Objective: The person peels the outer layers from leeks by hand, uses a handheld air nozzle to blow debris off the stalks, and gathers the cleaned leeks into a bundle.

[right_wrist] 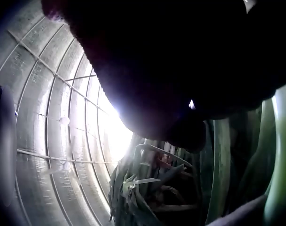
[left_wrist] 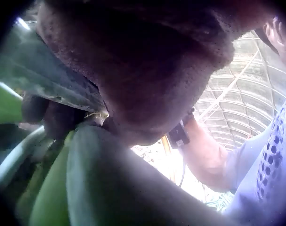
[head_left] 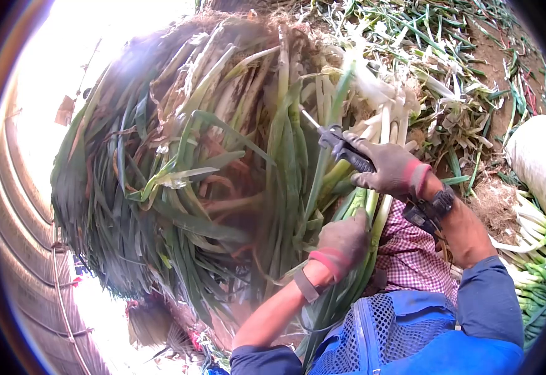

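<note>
Close work beside a big, shaggy heap of green-leaved plants point(head_left: 160, 156)
The grey-gloved left hand point(head_left: 345, 239) grips long, smooth green stalks point(head_left: 358, 201) at the heap's right; the grey-gloved right hand point(head_left: 389, 169) holds a dark, slim-tipped tool point(head_left: 348, 150), which might nick the stalks if it slipped

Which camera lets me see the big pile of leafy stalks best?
The head view: it shows most of the pile in one wide look. The right wrist view shows just a slice below the dark right hand. The left wrist view shows green stalks up close; I can't tell if they're the pile's.
</note>
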Motion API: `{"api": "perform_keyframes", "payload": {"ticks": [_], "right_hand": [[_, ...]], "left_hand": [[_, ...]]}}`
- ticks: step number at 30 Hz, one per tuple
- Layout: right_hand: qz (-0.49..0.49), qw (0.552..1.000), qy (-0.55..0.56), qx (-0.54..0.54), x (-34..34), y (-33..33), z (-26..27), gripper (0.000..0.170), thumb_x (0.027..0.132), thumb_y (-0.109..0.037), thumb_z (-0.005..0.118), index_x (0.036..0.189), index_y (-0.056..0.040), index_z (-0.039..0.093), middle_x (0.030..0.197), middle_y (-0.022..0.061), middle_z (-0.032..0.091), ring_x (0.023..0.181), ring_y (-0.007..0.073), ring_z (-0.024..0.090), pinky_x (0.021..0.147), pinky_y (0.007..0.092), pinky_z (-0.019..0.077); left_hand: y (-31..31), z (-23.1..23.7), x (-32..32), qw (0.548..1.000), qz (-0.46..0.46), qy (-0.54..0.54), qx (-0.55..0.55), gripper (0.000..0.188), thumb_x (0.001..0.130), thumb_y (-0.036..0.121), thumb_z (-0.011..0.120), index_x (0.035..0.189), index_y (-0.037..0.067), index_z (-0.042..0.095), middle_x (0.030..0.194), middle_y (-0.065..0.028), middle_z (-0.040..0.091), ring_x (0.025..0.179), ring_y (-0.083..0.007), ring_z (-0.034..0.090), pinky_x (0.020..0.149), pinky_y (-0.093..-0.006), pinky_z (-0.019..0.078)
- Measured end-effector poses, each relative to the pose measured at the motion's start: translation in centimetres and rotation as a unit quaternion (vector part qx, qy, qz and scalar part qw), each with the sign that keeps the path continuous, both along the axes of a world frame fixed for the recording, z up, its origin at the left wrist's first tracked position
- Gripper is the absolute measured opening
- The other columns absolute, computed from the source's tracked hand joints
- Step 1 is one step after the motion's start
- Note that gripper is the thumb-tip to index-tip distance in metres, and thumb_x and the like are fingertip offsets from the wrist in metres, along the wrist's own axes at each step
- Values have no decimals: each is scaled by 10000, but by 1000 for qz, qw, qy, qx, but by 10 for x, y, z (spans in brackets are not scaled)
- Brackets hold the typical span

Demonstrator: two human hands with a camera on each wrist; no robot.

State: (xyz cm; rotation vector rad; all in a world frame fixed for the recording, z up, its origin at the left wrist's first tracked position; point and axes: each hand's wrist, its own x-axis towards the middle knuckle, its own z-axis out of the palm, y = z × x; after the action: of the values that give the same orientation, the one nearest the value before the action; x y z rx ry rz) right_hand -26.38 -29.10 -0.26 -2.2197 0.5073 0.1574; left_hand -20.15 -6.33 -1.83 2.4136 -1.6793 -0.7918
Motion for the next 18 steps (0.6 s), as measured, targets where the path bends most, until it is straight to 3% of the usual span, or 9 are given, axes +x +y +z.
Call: {"api": "perform_keyframes", "payload": {"ticks": [4,6,8,10,12,14,15,16,18], "right_hand": [[33,999,37,-1,22,-26,-8,982,925,-430,796,1743,-141,336,1098,251,781,1000,404,774,938,476,584],[-27,999,39,-7,30,-43,-8,947,943,-408,789,1737,-129,355,1090,228,788,964,328,790,886,455,597],[-84,993,22,-77,37,-55,-9,943,952,-408,791,1733,-113,354,1097,236,789,962,335,788,893,461,597],[-77,996,-4,-33,26,-60,-14,938,956,-419,788,1724,-93,359,1117,269,783,985,385,780,927,484,587],[-6,999,10,-40,16,-56,-20,990,936,-477,783,1743,-120,336,1172,314,759,1052,440,765,971,490,582],[21,998,-38,-43,-11,-48,-14,997,930,-472,776,1747,-115,329,1120,322,748,1003,423,759,968,468,577],[35,999,7,15,-24,-41,11,1002,920,-467,775,1746,-112,332,1111,315,747,998,427,759,966,468,576],[46,995,52,73,-34,-36,31,1007,911,-462,775,1744,-109,334,1102,308,746,993,431,759,964,467,575],[90,993,-4,73,-53,-31,11,1016,886,-441,789,1743,-124,344,1097,295,747,1001,440,762,950,474,575]], "left_hand": [[-1,-2,-2,1000,-22,-1,5,386,964,241,734,1208,-16,581,840,-198,748,747,-417,751,653,-543,568],[-2,0,-2,1000,-25,-6,-7,375,965,240,732,1197,-16,585,837,-196,748,747,-414,752,658,-544,569],[-4,6,-3,1000,-18,8,-22,367,953,252,743,1158,-11,590,852,-209,757,765,-416,758,672,-543,576],[-11,14,-1,1000,0,23,15,389,948,257,746,1187,-15,606,865,-215,761,784,-420,760,686,-537,581],[-9,16,1,997,20,39,57,413,943,262,749,1216,-19,622,878,-222,764,802,-424,761,701,-532,587],[-1,12,6,997,51,53,-10,483,938,284,755,1313,0,649,900,-233,768,841,-438,760,727,-522,591],[-4,17,7,996,72,55,18,523,936,278,766,1387,36,659,890,-230,760,863,-447,756,746,-521,592],[-1,15,8,996,72,58,19,523,936,278,766,1387,36,659,890,-230,760,863,-447,756,746,-521,592],[0,7,10,995,68,69,-22,489,929,263,782,1348,41,661,879,-227,755,861,-449,753,746,-527,590]]}}
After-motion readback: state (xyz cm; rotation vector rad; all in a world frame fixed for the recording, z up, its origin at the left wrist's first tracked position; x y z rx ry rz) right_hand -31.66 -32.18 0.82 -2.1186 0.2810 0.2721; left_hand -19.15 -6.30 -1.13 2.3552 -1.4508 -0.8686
